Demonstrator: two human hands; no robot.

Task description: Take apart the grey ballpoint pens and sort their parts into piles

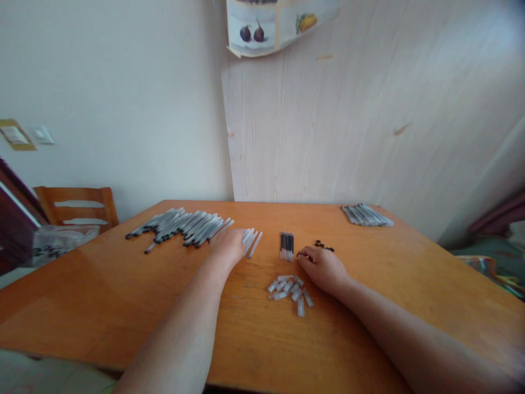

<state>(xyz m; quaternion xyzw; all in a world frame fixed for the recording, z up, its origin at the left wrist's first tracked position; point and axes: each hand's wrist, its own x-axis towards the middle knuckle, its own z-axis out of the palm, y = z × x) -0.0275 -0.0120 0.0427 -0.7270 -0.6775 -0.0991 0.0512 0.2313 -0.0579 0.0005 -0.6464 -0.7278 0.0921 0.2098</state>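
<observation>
My left hand (227, 247) lies knuckles-up on the orange wooden table (123, 295), its fingers over a few clear pen barrels (252, 241); whether it grips one is hidden. Left of it spreads a big pile of grey pens (182, 225). My right hand (322, 267) rests on the table with fingers curled, fingertips pinching at small black pieces (324, 246). Between the hands stands a small bundle of black refills (286, 245). A cluster of several clear pen caps (290, 290) lies just left of my right wrist.
A second stack of grey pens (366, 215) sits at the table's far right corner. A wooden chair (77, 205) and a plastic bag (57, 241) stand off the left edge. A pale wood panel (348, 109) rises behind the table.
</observation>
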